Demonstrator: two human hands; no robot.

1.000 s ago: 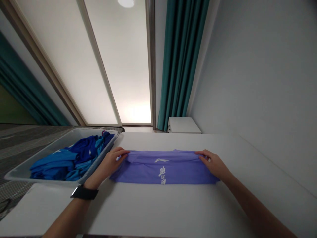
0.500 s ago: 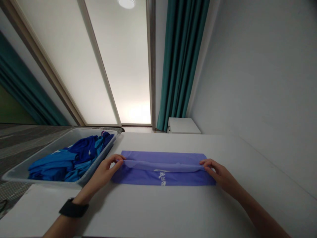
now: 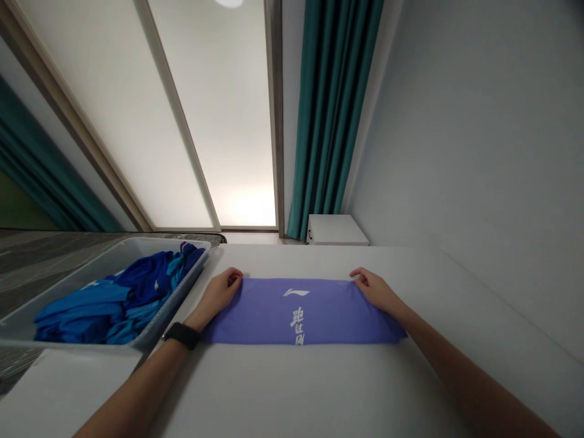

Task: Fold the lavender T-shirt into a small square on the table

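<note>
A purple shirt [image 3: 260,316] lies folded into a wide, flat band on the white table [image 3: 292,389], with a white logo and white characters down its middle. At the band's far left corner, my left hand [image 3: 222,292] is closed, thumb and fingers pinching the cloth edge. My right hand [image 3: 375,291] pinches the far edge near the right corner in the same way. A black watch band is on my left wrist. The near edge of the shirt lies fairly straight, with its right near corner partly beside my right wrist.
To the left stands a pale plastic bin [image 3: 157,325] holding a heap of blue clothes [image 3: 91,307]. Behind the table are a small white cabinet [image 3: 337,230], a teal curtain [image 3: 335,115] and frosted sliding doors. A grey wall [image 3: 483,152] runs along the right.
Both hands have moved away from me to the far edge, bringing the raised fold of the shirt with them. The fold now lies flat and the logo shows fully.
</note>
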